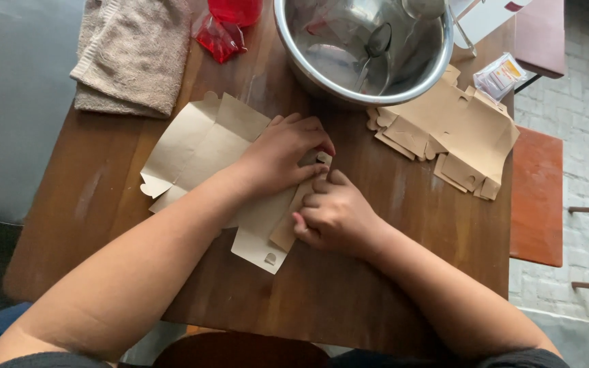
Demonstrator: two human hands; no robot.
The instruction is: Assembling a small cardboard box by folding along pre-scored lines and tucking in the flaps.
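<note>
A flat, unfolded brown cardboard box blank (199,146) lies on the wooden table (349,286). My left hand (282,153) presses down on its right part, fingertips pinching a small flap near the edge. My right hand (335,215) sits just below and to the right, fingers curled on a folded side flap of the same blank. The two hands touch at the fingertips.
A steel bowl (294,48) with a spoon inside stands at the table's far edge. A stack of more brown box blanks (455,129) lies to the right. A beige towel (134,54), a red plastic bag (219,37) and a small packet (501,75) are nearby. An orange stool (536,197) stands right.
</note>
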